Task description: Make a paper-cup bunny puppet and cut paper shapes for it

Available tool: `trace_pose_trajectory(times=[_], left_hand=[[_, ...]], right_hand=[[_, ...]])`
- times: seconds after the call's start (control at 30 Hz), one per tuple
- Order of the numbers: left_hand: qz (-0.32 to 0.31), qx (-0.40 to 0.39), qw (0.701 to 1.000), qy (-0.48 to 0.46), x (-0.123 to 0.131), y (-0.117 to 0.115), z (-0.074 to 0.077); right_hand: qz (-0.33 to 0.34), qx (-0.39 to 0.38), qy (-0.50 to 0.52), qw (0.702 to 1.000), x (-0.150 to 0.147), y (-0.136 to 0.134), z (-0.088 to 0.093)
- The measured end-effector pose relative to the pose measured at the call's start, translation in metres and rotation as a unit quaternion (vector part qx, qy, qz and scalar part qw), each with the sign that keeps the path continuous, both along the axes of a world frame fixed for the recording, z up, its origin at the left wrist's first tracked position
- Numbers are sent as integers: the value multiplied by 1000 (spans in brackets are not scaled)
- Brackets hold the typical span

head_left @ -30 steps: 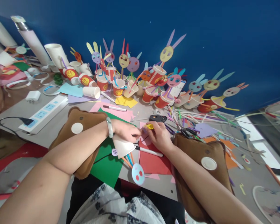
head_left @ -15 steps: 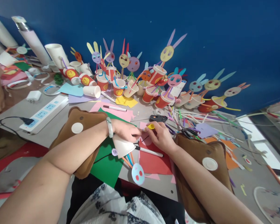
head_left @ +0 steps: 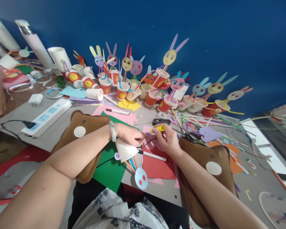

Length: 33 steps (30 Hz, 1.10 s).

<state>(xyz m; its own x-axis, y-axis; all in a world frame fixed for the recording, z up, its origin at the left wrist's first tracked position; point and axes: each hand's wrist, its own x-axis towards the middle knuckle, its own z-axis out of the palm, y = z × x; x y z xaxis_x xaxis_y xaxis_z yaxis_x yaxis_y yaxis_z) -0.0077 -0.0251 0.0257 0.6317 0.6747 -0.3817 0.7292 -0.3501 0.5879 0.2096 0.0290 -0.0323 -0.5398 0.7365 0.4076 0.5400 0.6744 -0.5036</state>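
Note:
In my right hand [head_left: 168, 141] is a short yellow tube that looks like a glue stick [head_left: 160, 128], tilted over pink paper [head_left: 150, 142]. My left hand [head_left: 128, 133] reaches across from the left, its fingers drawn together and their tips at that paper; what lies under them is hidden. Just below my left hand, a white paper cup [head_left: 126, 151] lies tipped over. From it stick orange and blue stems with a light-blue paper face [head_left: 141, 178] with red eyes. A black-capped marker [head_left: 152, 155] rests on red paper [head_left: 158, 167], beside green paper [head_left: 111, 173].
Brown cushions [head_left: 87, 152] flank my arms. Cups with paper rabbit faces [head_left: 169, 58] line the blue wall. A glue gun [head_left: 161, 121], scissors [head_left: 192, 136] and loose coloured stems [head_left: 214, 119] lie to the right. A power strip [head_left: 47, 116] stands at the left.
My right hand has turned the yellow glue stick, so more of it shows above the fingers. My left hand has stayed nearly still, as has the tipped cup.

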Motion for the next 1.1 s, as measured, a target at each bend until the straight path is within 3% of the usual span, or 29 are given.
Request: trace_pose_trajectory(times=[0.13,0.27,0.53,0.8,1.1], left_hand=[[-17,-19,1000,-1,1,2,-1],[-9,-26,1000,-6,1,2,-2],[-9,-21,1000,-11,0,1,-2],[-15,-16,1000,-1,0,1,-3],[-17,-17,1000,-2,0,1,-2]], right_hand=[[57,14,-78,995,-2,1,-4],[44,23,-101,994,-3,1,-8],[-32,18,43,998,-1,-1,-3],[49,-3,-62,997,-7,0,-8],[-17,9,27,999,-3,0,-4]])
